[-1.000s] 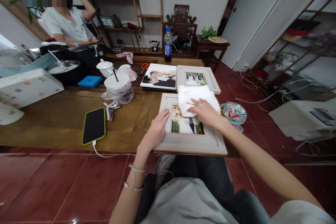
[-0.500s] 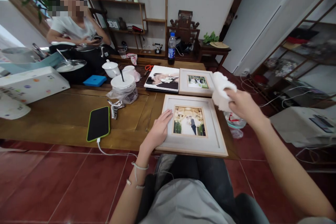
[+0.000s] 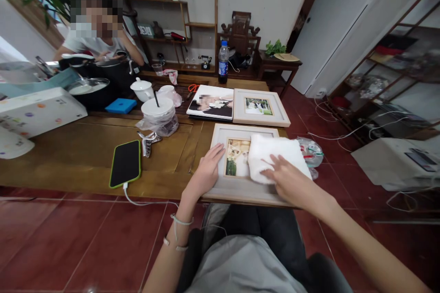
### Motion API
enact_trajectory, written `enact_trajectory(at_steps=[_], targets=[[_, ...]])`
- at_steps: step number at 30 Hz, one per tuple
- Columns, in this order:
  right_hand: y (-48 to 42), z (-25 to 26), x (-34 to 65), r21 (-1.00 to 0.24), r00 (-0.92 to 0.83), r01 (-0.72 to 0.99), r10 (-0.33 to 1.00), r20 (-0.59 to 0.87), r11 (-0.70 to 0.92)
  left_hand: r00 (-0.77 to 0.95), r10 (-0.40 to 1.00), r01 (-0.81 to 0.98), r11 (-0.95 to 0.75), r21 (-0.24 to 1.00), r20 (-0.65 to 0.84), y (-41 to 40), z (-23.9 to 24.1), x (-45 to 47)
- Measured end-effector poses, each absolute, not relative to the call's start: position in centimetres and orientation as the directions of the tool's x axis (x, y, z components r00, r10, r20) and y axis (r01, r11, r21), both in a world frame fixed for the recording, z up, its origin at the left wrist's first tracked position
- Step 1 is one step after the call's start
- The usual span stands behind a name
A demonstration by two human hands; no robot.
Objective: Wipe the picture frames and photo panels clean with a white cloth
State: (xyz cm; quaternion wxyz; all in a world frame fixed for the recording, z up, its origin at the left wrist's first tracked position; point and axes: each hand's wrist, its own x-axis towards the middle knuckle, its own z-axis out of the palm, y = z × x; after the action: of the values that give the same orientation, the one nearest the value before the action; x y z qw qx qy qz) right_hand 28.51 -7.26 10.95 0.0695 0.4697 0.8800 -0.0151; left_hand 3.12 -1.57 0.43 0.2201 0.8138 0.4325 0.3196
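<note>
A light wooden picture frame lies flat at the table's front edge, a wedding photo in its middle. My left hand rests on the frame's left border, fingers stretched out and holding nothing. In my right hand is a white cloth, spread over the right part of the frame and photo. The fingers press into the cloth from above. Just behind lies a second framed photo, next to a photo panel showing a person in black and white.
On the table are a phone with a cable, a lidded cup with a straw, a white teapot, a blue box and a bottle. Another person sits across. A plastic bag hangs past the right edge.
My right hand has brought the cloth from beyond the frame's upper right corner down onto the photo, where it now lies flattened. My left hand has stayed on the left border.
</note>
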Motion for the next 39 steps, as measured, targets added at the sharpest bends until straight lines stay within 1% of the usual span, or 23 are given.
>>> enact_trajectory(at_steps=[5, 8, 10, 11, 15, 18, 20, 22, 26, 29, 32, 36, 39], targets=[[-13.3, 12.8, 26.8, -0.143, -0.593, 0.805, 0.783, -0.189, 0.575, 0.443, 0.831, 0.57, -0.551, 0.61, 0.337, -1.6, 0.5, 3.1], [-13.5, 12.2, 26.9, -0.176, -0.563, 0.826, 0.801, -0.202, 0.536, 0.443, 0.832, 0.574, -0.55, 0.607, 0.334, -1.5, 0.4, 3.0], [-12.1, 11.0, 27.4, -0.145, -0.516, 0.856, 0.839, -0.174, 0.496, 0.446, 0.828, 0.568, -0.556, 0.607, 0.341, -1.5, 0.3, 3.0], [-11.1, 10.4, 27.7, -0.122, -0.501, 0.865, 0.854, -0.137, 0.488, 0.444, 0.827, 0.564, -0.557, 0.61, 0.345, -1.5, 0.3, 3.0], [-6.4, 8.6, 29.2, -0.025, -0.447, 0.892, 0.89, 0.09, 0.451, 0.437, 0.839, 0.561, -0.535, 0.631, 0.324, -1.7, 0.6, 3.0], [-2.8, 8.3, 29.8, 0.053, -0.413, 0.91, 0.892, 0.186, 0.41, 0.437, 0.847, 0.567, -0.521, 0.638, 0.303, -1.7, 0.8, 3.0], [-0.7, 8.3, 29.8, 0.097, -0.418, 0.909, 0.888, 0.19, 0.407, 0.439, 0.847, 0.569, -0.521, 0.636, 0.301, -1.7, 0.9, 3.0], [0.7, 8.0, 29.5, 0.122, -0.435, 0.899, 0.887, 0.156, 0.42, 0.441, 0.844, 0.568, -0.526, 0.633, 0.306, -1.7, 0.8, 3.1], [0.0, 7.7, 28.7, 0.116, -0.492, 0.869, 0.866, 0.089, 0.482, 0.424, 0.849, 0.572, -0.521, 0.634, 0.315, -1.7, 0.6, 3.2], [-3.2, 8.2, 28.5, 0.06, -0.546, 0.837, 0.837, 0.025, 0.544, 0.414, 0.847, 0.563, -0.526, 0.638, 0.333, -1.6, 0.5, 3.3], [-7.6, 9.6, 28.3, -0.072, -0.588, 0.809, 0.805, -0.077, 0.584, 0.414, 0.841, 0.552, -0.536, 0.639, 0.348, -1.6, 0.4, 3.2], [-12.5, 11.6, 27.7, -0.251, -0.609, 0.787, 0.776, -0.166, 0.564, 0.421, 0.84, 0.559, -0.537, 0.632, 0.341, -1.5, 0.2, 3.1], [-13.6, 11.8, 26.9, -0.308, -0.632, 0.765, 0.751, -0.19, 0.566, 0.425, 0.836, 0.558, -0.544, 0.626, 0.348, -1.4, 0.1, 3.1]])
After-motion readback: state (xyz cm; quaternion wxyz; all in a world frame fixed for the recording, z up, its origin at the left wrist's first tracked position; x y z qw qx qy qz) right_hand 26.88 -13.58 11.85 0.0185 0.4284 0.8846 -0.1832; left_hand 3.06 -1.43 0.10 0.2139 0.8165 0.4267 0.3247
